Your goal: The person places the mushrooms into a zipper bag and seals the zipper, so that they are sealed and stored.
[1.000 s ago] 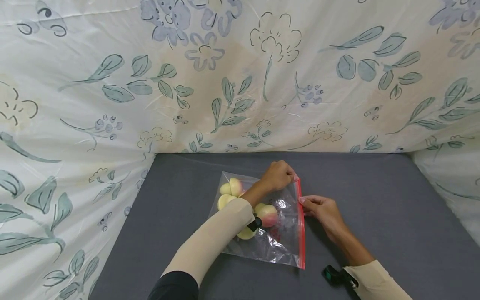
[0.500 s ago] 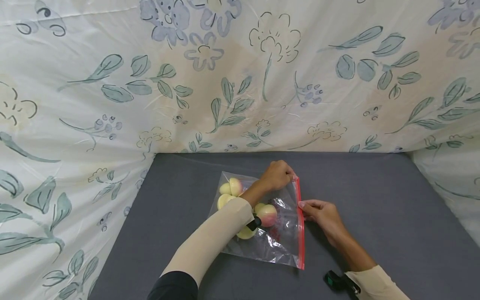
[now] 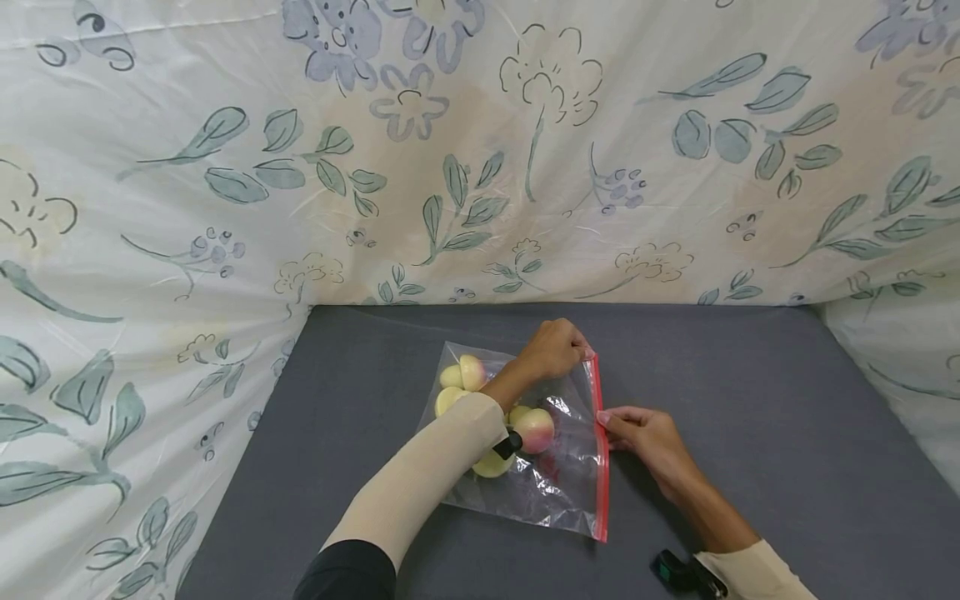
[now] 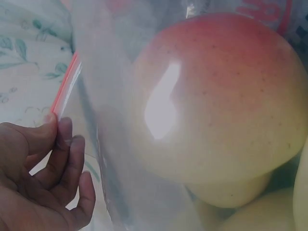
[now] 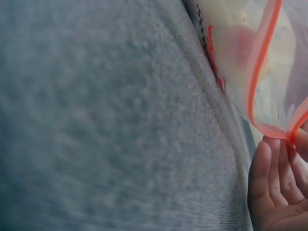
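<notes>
A clear zip bag [image 3: 555,510] with a red zip strip [image 3: 603,492] lies flat, its strip side to the right. Inside are several rounded, mushroom-like pieces in pale yellow and pink; one such piece [image 4: 226,96] fills much of the left wrist view. My left hand [image 3: 557,348] reaches across the bag and pinches the far end of the strip between thumb and fingers. Partway down the same strip, my right hand [image 3: 651,437] pinches it between thumb and forefinger. In the right wrist view, the red strip [image 5: 255,77] bends just above the fingers of that hand.
The bag rests on a dark grey table [image 3: 360,375]. A white cloth [image 3: 450,208] printed with flowers and leaves hangs behind it and along both sides. My left forearm hides part of the bag. A small black device [image 3: 675,573] is strapped at my right wrist.
My right hand has slid a little way along the red strip toward me, still pinching it. The left hand has kept its place at the far end.
</notes>
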Action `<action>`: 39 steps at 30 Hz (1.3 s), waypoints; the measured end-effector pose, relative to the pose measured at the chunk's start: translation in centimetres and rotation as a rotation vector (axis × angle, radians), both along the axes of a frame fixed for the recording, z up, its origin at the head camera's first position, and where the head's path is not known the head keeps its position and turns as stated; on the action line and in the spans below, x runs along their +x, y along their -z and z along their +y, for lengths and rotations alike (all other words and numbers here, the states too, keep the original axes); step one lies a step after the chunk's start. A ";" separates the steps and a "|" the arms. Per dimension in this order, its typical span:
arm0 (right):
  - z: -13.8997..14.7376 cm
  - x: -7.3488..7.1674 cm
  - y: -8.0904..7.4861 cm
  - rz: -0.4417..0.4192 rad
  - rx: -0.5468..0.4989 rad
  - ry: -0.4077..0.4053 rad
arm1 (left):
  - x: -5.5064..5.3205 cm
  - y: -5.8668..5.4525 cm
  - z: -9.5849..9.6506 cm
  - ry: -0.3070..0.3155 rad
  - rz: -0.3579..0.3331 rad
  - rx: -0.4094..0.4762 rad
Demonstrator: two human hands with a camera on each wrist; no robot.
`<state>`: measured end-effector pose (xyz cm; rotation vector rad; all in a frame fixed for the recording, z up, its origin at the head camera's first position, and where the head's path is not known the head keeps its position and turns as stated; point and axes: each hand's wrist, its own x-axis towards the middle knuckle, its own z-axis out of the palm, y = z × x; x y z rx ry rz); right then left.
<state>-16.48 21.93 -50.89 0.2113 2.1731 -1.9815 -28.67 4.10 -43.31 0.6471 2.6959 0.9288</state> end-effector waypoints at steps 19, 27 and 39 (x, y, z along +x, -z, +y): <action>-0.2 1.5 -0.1 -0.044 0.003 -0.016 | -0.2 -0.6 -0.7 -0.014 -0.004 0.033; -0.4 2.5 -0.2 -0.060 0.000 -0.030 | -0.3 -0.7 -1.1 -0.032 -0.004 0.049; -0.5 3.7 -0.2 -0.061 0.022 -0.056 | -0.6 -1.0 -1.7 -0.060 -0.008 0.072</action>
